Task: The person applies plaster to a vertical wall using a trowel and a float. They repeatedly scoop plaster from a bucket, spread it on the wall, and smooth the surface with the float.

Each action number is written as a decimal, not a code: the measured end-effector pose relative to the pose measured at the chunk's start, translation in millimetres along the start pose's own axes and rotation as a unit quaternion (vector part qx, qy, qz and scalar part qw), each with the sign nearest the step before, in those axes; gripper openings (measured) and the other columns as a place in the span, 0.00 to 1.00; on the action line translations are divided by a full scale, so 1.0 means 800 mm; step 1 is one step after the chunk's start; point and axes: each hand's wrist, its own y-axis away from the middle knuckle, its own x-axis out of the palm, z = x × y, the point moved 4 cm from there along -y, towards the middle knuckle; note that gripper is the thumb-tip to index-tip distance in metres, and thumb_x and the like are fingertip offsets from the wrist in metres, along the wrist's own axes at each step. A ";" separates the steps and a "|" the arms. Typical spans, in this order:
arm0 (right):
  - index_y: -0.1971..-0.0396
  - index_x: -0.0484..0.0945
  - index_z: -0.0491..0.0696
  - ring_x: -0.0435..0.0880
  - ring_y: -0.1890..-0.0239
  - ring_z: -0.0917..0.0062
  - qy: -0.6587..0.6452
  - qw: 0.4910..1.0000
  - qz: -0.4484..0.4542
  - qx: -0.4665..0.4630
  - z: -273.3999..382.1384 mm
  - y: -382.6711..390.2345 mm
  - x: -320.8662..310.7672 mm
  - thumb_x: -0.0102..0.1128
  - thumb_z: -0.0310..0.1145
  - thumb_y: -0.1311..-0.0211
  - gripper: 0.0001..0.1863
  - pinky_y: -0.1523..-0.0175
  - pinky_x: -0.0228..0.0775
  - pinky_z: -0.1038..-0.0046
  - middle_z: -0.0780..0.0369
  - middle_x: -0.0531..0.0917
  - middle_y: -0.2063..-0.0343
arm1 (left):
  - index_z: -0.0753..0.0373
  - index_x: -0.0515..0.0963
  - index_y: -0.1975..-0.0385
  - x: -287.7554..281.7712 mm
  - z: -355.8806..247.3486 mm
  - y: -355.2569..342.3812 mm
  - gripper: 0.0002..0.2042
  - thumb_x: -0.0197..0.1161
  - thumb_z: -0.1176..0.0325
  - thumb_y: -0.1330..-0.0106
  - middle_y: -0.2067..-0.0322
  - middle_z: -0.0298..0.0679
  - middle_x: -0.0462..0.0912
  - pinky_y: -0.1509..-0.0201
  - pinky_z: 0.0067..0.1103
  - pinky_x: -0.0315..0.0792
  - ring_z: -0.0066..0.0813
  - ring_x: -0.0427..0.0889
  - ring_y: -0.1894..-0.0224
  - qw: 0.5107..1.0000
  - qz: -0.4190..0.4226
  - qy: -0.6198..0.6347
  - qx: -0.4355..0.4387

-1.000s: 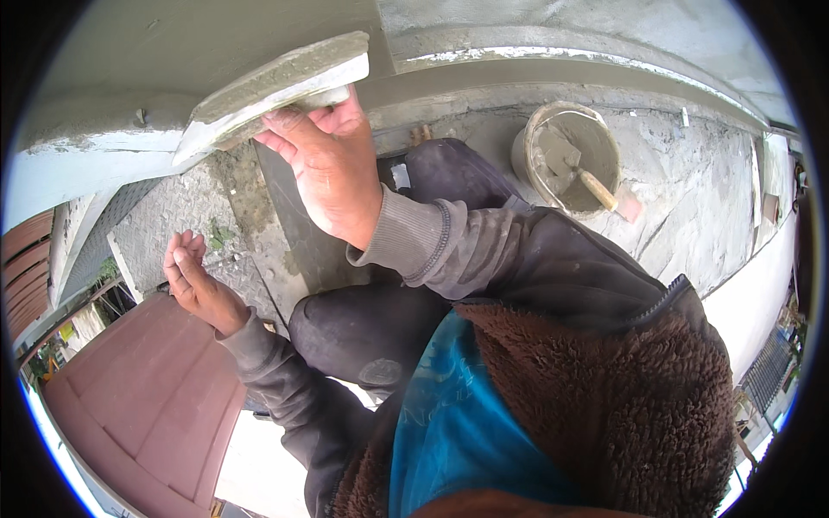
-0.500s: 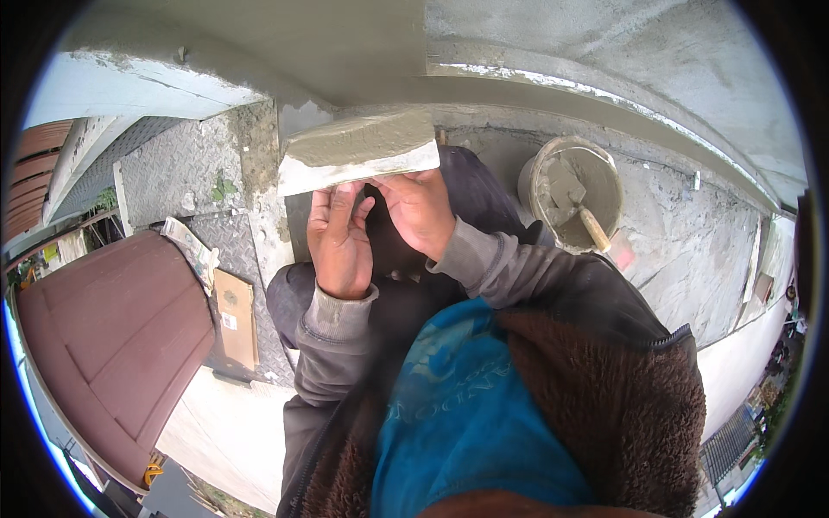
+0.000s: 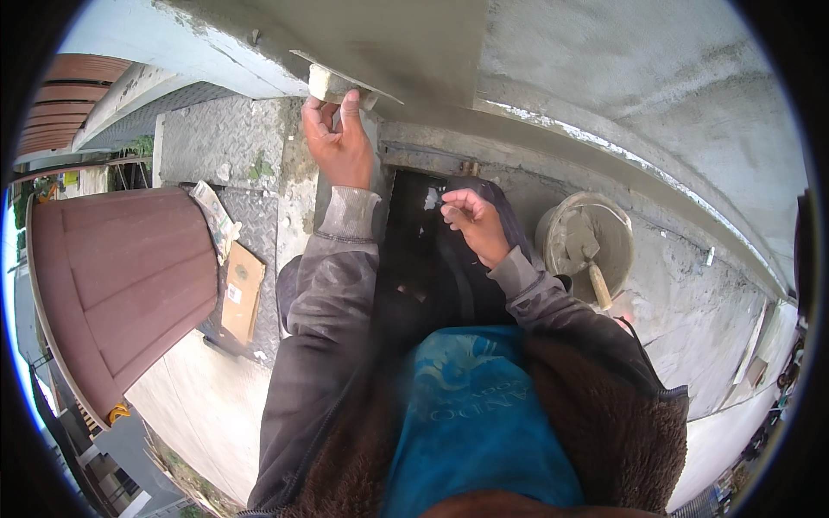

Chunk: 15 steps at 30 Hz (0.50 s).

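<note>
My left hand (image 3: 338,142) is raised to the far wall, its fingers closed around the handle block of a plastering float (image 3: 350,85). The float's thin plate shows nearly edge-on, against or very close to the smooth grey plaster (image 3: 406,43); any contact is hard to see. Over my dark-trousered knee hangs my right hand (image 3: 477,226), its fingers loosely bent and apart, with nothing visible in them. To its right stands a round bucket (image 3: 628,237) with grey mortar (image 3: 570,237) inside. A trowel (image 3: 598,285) with a wooden handle leans in the bucket, its blade in the mortar.
A plastered ledge (image 3: 604,134) with a chipped white edge runs across the upper right. At the left are a large brown panelled piece (image 3: 125,293), a flattened cardboard piece (image 3: 242,293) and a patterned metal plate (image 3: 216,142). Rough concrete (image 3: 682,293) lies beyond the bucket.
My left hand has carried the float up and left to the wall, tilting it from mortar-side-visible to nearly edge-on. My right hand has let go and moved down and right. The view has shifted slightly.
</note>
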 end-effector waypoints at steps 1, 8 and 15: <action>0.49 0.79 0.44 0.80 0.60 0.83 0.034 0.999 -0.003 0.005 -0.021 0.005 -0.015 0.65 0.33 0.30 0.14 0.53 0.76 0.75 0.64 0.83 0.59 | 0.67 0.71 0.44 0.006 0.008 -0.005 0.19 0.68 0.69 0.29 0.51 0.42 0.81 0.45 0.26 0.74 0.28 0.79 0.48 1.000 -0.018 -0.014 0.009; 0.49 0.77 0.42 0.81 0.62 0.83 -0.033 0.999 -0.009 0.025 -0.056 0.003 -0.052 0.61 0.28 0.27 0.11 0.57 0.79 0.77 0.65 0.82 0.61 | 0.69 0.75 0.49 0.053 0.015 -0.023 0.18 0.71 0.66 0.31 0.55 0.43 0.82 0.53 0.24 0.78 0.27 0.83 0.57 0.994 -0.056 -0.092 0.026; 0.49 0.76 0.40 0.82 0.63 0.81 -0.102 0.993 -0.009 0.052 -0.065 -0.002 -0.067 0.58 0.25 0.27 0.11 0.58 0.82 0.74 0.62 0.82 0.63 | 0.71 0.73 0.47 0.126 -0.030 0.068 0.20 0.71 0.69 0.33 0.54 0.46 0.81 0.50 0.27 0.82 0.32 0.84 0.51 0.998 0.018 0.048 -0.022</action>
